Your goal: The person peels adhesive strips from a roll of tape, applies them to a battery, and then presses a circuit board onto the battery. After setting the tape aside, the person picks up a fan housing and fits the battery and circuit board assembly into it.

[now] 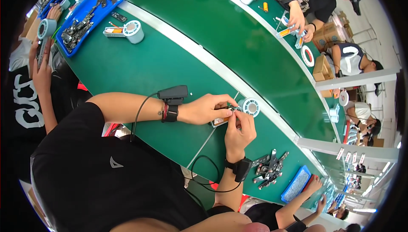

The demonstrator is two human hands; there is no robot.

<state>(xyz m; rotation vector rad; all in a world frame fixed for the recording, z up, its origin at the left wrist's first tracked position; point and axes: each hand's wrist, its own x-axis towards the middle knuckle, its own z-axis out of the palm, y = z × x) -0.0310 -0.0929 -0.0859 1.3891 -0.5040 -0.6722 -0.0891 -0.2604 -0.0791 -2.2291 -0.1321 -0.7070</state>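
My left hand (204, 109) is closed over a light-blue, round-headed device (250, 107) with a slotted, wheel-like face. Part of its handle (219, 121) shows beneath my fingers, with some orange in it. My right hand (240, 132) meets the left at the joint between head and handle, thumb and fingertips pinched together. Whatever small piece lies between those fingertips is mostly hidden. Nearer my right forearm, a pile of dark, narrow circuit-board parts (270, 168) rests on the green table (170, 70).
Another such device (134, 32) lies at the far left beside a blue tray (111, 3) of dark parts. A metal rail (187, 40) divides the table from a green belt (238, 49). At right is a smaller blue tray (296, 184). Co-workers sit around; a black cable (193, 168) trails between my wrists.
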